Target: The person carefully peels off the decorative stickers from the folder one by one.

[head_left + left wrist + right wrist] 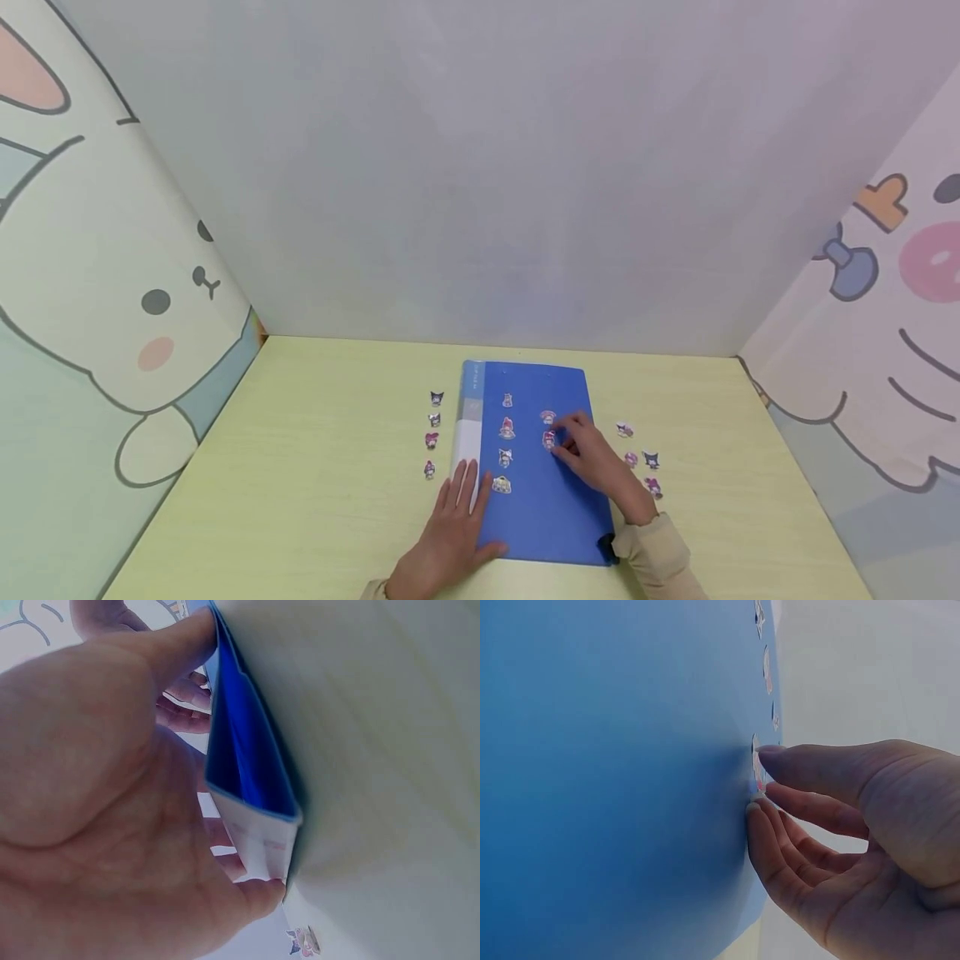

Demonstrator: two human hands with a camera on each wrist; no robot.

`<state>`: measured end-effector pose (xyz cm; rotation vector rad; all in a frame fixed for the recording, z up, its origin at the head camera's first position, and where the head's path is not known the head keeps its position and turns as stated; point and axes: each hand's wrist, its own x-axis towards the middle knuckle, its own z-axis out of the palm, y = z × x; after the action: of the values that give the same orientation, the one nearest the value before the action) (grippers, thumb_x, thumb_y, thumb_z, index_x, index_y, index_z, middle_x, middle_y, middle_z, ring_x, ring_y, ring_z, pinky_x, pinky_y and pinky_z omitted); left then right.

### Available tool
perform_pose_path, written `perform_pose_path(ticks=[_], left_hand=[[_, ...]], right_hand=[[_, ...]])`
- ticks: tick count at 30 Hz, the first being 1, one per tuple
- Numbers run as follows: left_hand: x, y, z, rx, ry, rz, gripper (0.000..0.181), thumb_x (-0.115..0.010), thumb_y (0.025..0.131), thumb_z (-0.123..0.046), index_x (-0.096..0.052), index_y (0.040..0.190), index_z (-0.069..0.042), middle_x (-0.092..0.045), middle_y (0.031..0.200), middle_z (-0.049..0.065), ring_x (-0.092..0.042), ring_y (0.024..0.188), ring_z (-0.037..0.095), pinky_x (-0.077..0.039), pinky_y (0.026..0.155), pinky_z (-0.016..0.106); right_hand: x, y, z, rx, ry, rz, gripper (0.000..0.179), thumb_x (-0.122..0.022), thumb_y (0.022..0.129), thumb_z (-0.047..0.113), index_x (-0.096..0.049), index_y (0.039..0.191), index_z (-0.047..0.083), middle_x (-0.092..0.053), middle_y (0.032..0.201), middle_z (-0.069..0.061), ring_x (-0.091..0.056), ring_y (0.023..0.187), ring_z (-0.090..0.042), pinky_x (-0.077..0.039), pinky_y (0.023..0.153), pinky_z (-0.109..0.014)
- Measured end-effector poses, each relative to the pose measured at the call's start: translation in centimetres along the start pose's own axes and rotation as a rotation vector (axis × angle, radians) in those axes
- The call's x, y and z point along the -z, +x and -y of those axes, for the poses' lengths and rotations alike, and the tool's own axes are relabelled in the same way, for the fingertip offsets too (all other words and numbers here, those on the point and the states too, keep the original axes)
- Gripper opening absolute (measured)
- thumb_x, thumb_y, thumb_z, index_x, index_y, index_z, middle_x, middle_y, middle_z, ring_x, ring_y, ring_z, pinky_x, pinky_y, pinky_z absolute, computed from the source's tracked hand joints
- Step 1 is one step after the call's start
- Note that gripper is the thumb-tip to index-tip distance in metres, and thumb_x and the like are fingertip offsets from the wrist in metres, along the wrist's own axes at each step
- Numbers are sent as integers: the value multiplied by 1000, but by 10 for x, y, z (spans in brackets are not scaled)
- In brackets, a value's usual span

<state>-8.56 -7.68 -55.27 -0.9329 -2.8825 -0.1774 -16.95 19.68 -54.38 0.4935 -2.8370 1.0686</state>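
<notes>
A blue folder (543,521) with a white-labelled spine lies on the table. My left hand (447,529) rests on its lower left part with fingers extended. In the left wrist view the palm leans over the folder's open bottom end and spine (262,847). My right hand (588,454) pinches a small red-and-white character sticker (549,439) between thumb and fingertips, against the cover's right half. In the right wrist view the sticker (756,761) is partly covered by the fingers. Just above it sits a pink sticker (548,416). A column of several stickers (507,428) runs down the cover's left half.
Several loose stickers (431,440) stand in a column left of the folder. To its right lie several more stickers (651,459). A black object (607,547) is at the folder's lower right corner, by my sleeve. Curtains with cartoon figures border the yellowish table (322,467).
</notes>
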Motion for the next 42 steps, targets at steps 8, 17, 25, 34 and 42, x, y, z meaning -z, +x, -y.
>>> perform_pose_path(ticks=[8, 17, 25, 34, 42], left_hand=[[-1, -1, 0, 5, -7, -3, 94, -54, 95, -68, -34, 154, 2, -36, 156, 27, -36, 144, 43, -41, 111, 53], [-21, -1, 3, 4, 56, -62, 95, -55, 91, -72, -41, 152, 0, -39, 156, 26, -40, 142, 44, -44, 109, 52], [-23, 0, 3, -5, 96, -78, 96, -56, 90, -73, -43, 151, 0, -41, 155, 26, -43, 141, 42, -45, 108, 50], [-16, 1, 1, 29, 48, 19, 95, -56, 92, -72, -40, 154, -2, -37, 158, 24, -38, 145, 41, -42, 112, 51], [-18, 1, 2, 13, 83, -32, 95, -56, 91, -73, -41, 152, -1, -39, 156, 24, -41, 143, 42, -43, 110, 50]], right_hand=[[0, 1, -2, -20, 7, 28, 21, -74, 92, -1, -65, 109, 4, -57, 98, -5, -56, 80, -13, -53, 70, -25], [1, 1, -4, 42, 10, 25, 22, -72, 94, 2, -65, 115, 0, -63, 97, -6, -57, 79, -12, -54, 70, -26], [-1, -1, -6, 118, -72, 23, 28, -72, 94, 1, -69, 121, -3, -58, 99, -8, -56, 81, -14, -54, 70, -27], [-2, 0, -9, 137, -24, 8, 20, -73, 92, -3, -68, 110, 3, -59, 103, -9, -57, 81, -13, -55, 71, -27], [-1, 1, -7, 144, -35, 5, 24, -72, 93, -1, -68, 116, -3, -62, 100, -11, -59, 80, -14, -55, 70, -27]])
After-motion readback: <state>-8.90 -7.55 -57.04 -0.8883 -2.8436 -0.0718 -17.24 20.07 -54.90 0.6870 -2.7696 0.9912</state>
